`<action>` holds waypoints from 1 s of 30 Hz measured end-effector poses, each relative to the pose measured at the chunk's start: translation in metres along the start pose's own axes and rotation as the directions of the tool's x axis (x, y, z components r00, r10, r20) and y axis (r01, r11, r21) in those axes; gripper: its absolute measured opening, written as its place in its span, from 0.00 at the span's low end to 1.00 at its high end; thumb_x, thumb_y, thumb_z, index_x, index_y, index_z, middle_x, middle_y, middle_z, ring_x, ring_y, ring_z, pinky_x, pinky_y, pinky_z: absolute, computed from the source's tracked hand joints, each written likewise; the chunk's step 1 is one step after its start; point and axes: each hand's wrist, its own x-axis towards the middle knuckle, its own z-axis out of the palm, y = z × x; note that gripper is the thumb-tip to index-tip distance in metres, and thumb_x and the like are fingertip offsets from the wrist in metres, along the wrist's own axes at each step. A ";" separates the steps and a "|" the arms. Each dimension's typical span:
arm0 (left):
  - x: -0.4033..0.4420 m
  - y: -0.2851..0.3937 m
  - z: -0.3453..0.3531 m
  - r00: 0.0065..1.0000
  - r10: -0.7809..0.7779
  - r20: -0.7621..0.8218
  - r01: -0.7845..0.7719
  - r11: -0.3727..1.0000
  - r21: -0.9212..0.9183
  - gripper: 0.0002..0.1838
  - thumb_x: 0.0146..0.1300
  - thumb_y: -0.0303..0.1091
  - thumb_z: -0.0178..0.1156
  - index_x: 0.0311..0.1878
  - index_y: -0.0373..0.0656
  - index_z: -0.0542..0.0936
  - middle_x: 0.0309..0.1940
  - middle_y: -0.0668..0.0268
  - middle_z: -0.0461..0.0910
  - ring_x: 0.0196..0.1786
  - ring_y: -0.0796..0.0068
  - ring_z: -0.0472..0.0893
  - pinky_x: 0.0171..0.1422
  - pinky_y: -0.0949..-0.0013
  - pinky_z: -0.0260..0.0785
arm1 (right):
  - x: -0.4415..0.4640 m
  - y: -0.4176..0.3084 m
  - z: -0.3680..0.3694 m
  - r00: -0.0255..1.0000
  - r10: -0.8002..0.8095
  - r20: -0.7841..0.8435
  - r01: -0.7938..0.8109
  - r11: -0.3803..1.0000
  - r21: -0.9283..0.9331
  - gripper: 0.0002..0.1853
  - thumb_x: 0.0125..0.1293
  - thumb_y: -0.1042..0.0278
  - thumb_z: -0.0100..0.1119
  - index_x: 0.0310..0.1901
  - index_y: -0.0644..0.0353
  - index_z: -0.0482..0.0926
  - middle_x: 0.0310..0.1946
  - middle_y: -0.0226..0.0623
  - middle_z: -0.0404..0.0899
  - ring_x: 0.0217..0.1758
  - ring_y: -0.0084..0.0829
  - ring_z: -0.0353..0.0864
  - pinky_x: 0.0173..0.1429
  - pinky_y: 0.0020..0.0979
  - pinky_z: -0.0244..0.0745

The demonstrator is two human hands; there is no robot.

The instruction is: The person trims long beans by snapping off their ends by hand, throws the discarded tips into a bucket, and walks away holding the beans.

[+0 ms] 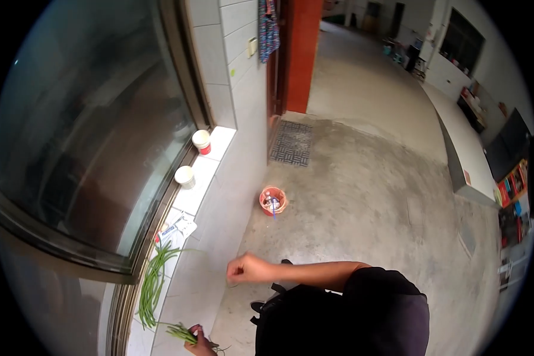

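My left hand (pixel 200 343), at the bottom edge, is closed around a bunch of long green stalks (pixel 181 332) that look like garlic scapes; thin ends trail out past the fingers. More of these stalks form a loose curved pile (pixel 153 286) on the white tiled window ledge (pixel 202 184), just beyond that hand. My right hand (pixel 249 269) is held over the floor in front of my body, fingers curled together. Whatever may be pinched in it is too small to make out.
Packets (pixel 180 228) and two white cups, one nearer (pixel 185 177) and one farther (pixel 202 142), line the ledge below the window (pixel 101 136). A red basket (pixel 273 202) with small items stands on the concrete floor by the wall. Farther off lies a doormat (pixel 291 143).
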 end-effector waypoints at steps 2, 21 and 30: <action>-0.014 0.034 0.038 0.994 -0.069 0.084 0.056 0.987 0.149 0.12 0.61 0.35 0.70 0.44 0.38 0.83 0.17 0.74 0.64 0.16 0.80 0.62 0.18 0.74 0.57 | -0.021 -0.002 0.021 0.998 -0.064 -0.012 0.063 0.996 -0.057 0.03 0.64 0.76 0.65 0.37 0.65 0.82 0.28 0.36 0.83 0.28 0.27 0.80 0.37 0.29 0.77; -0.151 -0.001 0.288 0.718 0.026 0.695 -0.190 0.969 0.160 0.24 0.68 0.37 0.67 0.60 0.33 0.74 0.46 0.59 0.79 0.46 0.73 0.79 0.47 0.71 0.76 | -0.240 0.049 -0.095 0.967 -0.092 -0.237 0.081 0.995 -0.054 0.09 0.65 0.73 0.63 0.45 0.65 0.84 0.30 0.39 0.85 0.29 0.31 0.81 0.38 0.32 0.77; -0.271 0.023 0.388 0.774 0.214 0.595 -0.328 0.941 0.088 0.17 0.63 0.37 0.72 0.46 0.32 0.82 0.34 0.65 0.80 0.33 0.74 0.74 0.35 0.68 0.69 | -0.341 0.058 -0.182 0.874 -0.225 -0.431 0.178 0.973 -0.146 0.07 0.61 0.67 0.64 0.34 0.62 0.80 0.26 0.41 0.82 0.30 0.41 0.83 0.35 0.39 0.76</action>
